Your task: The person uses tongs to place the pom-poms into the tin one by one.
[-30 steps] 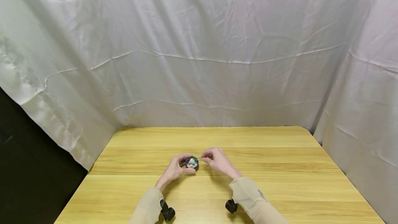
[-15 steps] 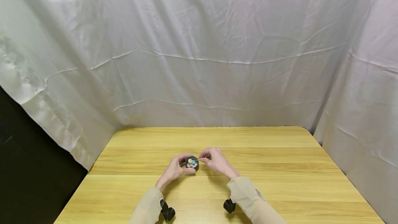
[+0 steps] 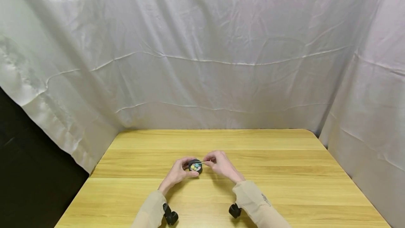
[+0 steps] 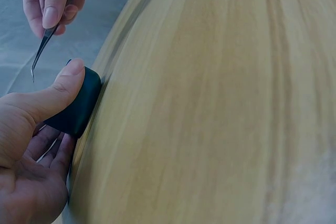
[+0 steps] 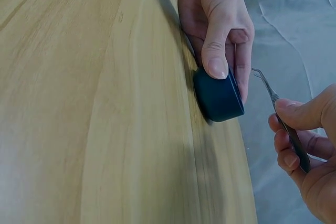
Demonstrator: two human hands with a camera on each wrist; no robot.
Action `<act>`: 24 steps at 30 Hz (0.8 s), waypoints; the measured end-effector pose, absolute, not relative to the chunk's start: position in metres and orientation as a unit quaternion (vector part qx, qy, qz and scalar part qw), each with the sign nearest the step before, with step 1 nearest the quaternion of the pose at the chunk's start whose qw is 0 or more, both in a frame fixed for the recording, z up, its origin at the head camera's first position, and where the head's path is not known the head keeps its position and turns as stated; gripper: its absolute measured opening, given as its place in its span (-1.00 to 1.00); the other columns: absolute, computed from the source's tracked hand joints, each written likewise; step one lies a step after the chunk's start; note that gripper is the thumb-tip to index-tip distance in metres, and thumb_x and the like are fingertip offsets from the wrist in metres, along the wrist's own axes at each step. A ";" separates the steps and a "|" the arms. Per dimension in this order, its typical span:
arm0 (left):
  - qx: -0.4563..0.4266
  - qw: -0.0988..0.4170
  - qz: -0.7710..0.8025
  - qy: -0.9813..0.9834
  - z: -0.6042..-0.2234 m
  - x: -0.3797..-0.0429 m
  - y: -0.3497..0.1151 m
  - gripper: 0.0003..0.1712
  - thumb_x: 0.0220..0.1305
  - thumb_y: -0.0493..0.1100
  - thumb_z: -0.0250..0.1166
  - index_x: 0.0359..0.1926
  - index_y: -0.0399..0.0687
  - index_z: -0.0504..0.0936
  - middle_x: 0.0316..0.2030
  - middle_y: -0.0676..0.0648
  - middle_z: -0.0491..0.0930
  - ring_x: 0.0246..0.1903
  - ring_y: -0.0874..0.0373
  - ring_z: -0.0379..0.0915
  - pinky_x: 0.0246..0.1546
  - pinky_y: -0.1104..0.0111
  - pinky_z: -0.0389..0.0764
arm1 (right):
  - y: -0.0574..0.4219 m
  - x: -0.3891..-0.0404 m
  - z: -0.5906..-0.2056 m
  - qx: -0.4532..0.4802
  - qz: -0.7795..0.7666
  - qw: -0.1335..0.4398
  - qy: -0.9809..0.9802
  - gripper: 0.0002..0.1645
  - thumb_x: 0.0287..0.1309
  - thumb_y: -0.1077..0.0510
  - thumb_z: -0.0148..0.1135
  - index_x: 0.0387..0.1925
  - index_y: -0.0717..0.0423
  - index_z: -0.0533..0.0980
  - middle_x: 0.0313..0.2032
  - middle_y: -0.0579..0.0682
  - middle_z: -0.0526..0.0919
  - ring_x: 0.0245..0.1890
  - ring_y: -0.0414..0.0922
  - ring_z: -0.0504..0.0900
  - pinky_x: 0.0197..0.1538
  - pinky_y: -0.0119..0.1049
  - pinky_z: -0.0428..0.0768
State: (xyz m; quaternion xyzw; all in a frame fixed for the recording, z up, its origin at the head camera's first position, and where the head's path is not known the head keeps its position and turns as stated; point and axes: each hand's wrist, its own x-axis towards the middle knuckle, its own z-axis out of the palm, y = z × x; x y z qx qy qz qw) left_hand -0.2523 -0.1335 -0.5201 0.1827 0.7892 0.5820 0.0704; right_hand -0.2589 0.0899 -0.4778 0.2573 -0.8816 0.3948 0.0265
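My left hand [image 3: 177,173] steadies a small dark round bowl [image 5: 218,98], thumb on its near side and fingers behind it. Inside the bowl, in the head view, sit several small balls [image 3: 193,167] in yellow, blue and pink. With my right hand [image 3: 222,165] I pinch a pair of bent-tip metal tweezers [image 5: 272,94] between thumb and fingers. Their tips are slightly parted in the right wrist view, with nothing between them. In the head view the tweezers reach leftward over the bowl's far rim. Both wrist views hide the bowl's inside.
The bowl stands on a wooden table [image 3: 284,171], with its far corners rounded. A pale grey curtain [image 3: 202,80] hangs behind and on both sides. Dark wrist cameras [image 3: 171,217] stick out below both sleeves.
A yellow ball that was high in the bowl under the tweezers' tips now lies lower and further left among the others. My right hand shifted slightly left, then back right. My left hand stayed put.
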 end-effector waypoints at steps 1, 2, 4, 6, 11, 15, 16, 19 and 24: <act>0.181 0.071 0.582 0.790 -0.520 -0.252 -0.133 -0.29 0.14 -0.31 0.50 0.29 -0.40 0.46 0.17 -0.39 0.56 0.16 -0.24 0.54 0.20 0.15 0.61 | 0.091 -0.259 -0.478 0.257 0.396 0.028 -0.881 -0.88 0.27 0.30 0.29 -0.27 0.14 0.73 -0.30 -0.02 0.77 -0.34 -0.25 0.61 -0.25 -0.45 0.58; 0.180 0.072 0.581 0.791 -0.520 -0.252 -0.133 -0.29 0.13 -0.30 0.50 0.29 -0.39 0.46 0.17 -0.38 0.56 0.16 -0.23 0.54 0.19 0.17 0.61 | 0.092 -0.259 -0.479 0.255 0.397 0.031 -0.881 -0.88 0.27 0.31 0.28 -0.27 0.15 0.73 -0.30 -0.02 0.77 -0.33 -0.25 0.61 -0.25 -0.46 0.58; 0.183 0.069 0.577 0.793 -0.520 -0.252 -0.134 -0.29 0.13 -0.30 0.51 0.29 -0.41 0.46 0.17 -0.38 0.57 0.16 -0.24 0.54 0.20 0.15 0.61 | 0.094 -0.258 -0.480 0.252 0.400 0.033 -0.881 -0.88 0.27 0.31 0.28 -0.26 0.17 0.72 -0.29 0.00 0.77 -0.33 -0.24 0.61 -0.25 -0.46 0.58; 0.184 0.066 0.573 0.796 -0.521 -0.252 -0.134 -0.28 0.13 -0.30 0.51 0.28 -0.41 0.46 0.17 -0.38 0.57 0.17 -0.24 0.54 0.21 0.12 0.60 | 0.097 -0.258 -0.481 0.249 0.404 0.033 -0.880 -0.88 0.27 0.32 0.28 -0.25 0.20 0.72 -0.28 0.02 0.77 -0.32 -0.23 0.62 -0.24 -0.46 0.60; 0.182 0.065 0.569 0.799 -0.521 -0.252 -0.134 -0.28 0.11 -0.29 0.52 0.28 -0.39 0.47 0.16 -0.36 0.58 0.16 -0.23 0.55 0.22 0.12 0.60 | 0.108 -0.256 -0.484 0.238 0.419 0.036 -0.875 -0.88 0.26 0.32 0.29 -0.24 0.23 0.72 -0.26 0.05 0.78 -0.31 -0.24 0.64 -0.24 -0.48 0.61; 0.186 0.062 0.569 0.799 -0.521 -0.251 -0.134 -0.30 0.12 -0.29 0.52 0.27 -0.40 0.48 0.15 -0.38 0.58 0.15 -0.24 0.55 0.21 0.11 0.61 | 0.117 -0.255 -0.488 0.229 0.430 0.042 -0.872 -0.89 0.25 0.32 0.31 -0.24 0.25 0.72 -0.27 0.06 0.77 -0.34 -0.27 0.62 -0.27 -0.50 0.60; 0.188 0.061 0.569 0.798 -0.522 -0.251 -0.134 -0.30 0.13 -0.29 0.51 0.27 -0.40 0.48 0.15 -0.39 0.58 0.15 -0.25 0.55 0.21 0.10 0.61 | 0.120 -0.255 -0.489 0.225 0.433 0.044 -0.871 -0.89 0.24 0.32 0.31 -0.25 0.24 0.72 -0.28 0.07 0.77 -0.35 -0.28 0.62 -0.28 -0.50 0.60; 0.186 0.064 0.574 0.795 -0.521 -0.251 -0.134 -0.30 0.13 -0.29 0.51 0.27 -0.40 0.48 0.16 -0.40 0.57 0.16 -0.27 0.54 0.23 0.03 0.58 | 0.128 -0.255 -0.491 0.217 0.439 0.047 -0.871 -0.90 0.23 0.32 0.31 -0.25 0.23 0.72 -0.29 0.08 0.77 -0.37 -0.29 0.60 -0.29 -0.49 0.60; 0.186 0.066 0.578 0.792 -0.520 -0.252 -0.134 -0.31 0.14 -0.30 0.51 0.27 -0.39 0.48 0.17 -0.41 0.55 0.18 -0.29 0.52 0.26 -0.05 0.54 | 0.142 -0.254 -0.495 0.205 0.441 0.056 -0.872 -0.89 0.23 0.32 0.32 -0.24 0.22 0.72 -0.28 0.09 0.78 -0.36 -0.30 0.60 -0.30 -0.49 0.60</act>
